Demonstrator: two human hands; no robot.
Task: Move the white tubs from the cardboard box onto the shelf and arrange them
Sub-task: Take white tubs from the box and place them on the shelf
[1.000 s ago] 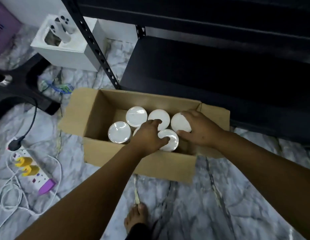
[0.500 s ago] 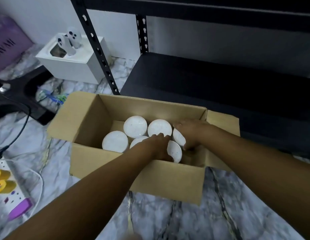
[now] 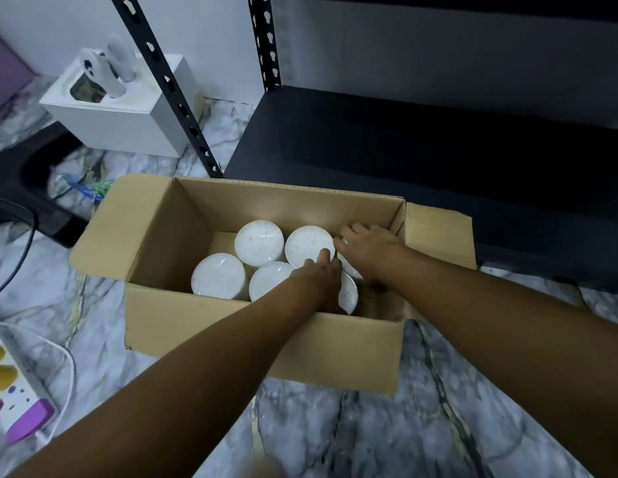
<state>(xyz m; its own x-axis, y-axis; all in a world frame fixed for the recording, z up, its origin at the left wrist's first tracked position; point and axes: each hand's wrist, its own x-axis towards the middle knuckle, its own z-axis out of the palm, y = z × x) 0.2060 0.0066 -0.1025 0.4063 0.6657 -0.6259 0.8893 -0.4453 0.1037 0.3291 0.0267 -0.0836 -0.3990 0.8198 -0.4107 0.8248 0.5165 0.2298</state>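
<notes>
An open cardboard box (image 3: 204, 326) sits on the marble floor in front of a black shelf (image 3: 387, 139). Several white tubs with round lids stand inside it, among them a back left tub (image 3: 259, 241), a back middle tub (image 3: 307, 248) and a front left tub (image 3: 218, 279). My left hand (image 3: 318, 277) reaches down into the box and wraps around a front right tub (image 3: 348, 294), which tilts on its side. My right hand (image 3: 369, 246) lies over the far right tub (image 3: 350, 269), fingers curled around it; most of that tub is hidden.
A white box (image 3: 128, 115) with white controllers (image 3: 111, 67) stands at the left behind the shelf's slotted black post (image 3: 169, 84). A power strip (image 3: 21, 405) with yellow plugs and white cable lies at bottom left. A black chair base (image 3: 21, 181) sits at the left.
My head has moved closer and lower, so the box looks bigger. Both hands have sunk deeper into the box around the two right tubs, and the front right tub has tipped.
</notes>
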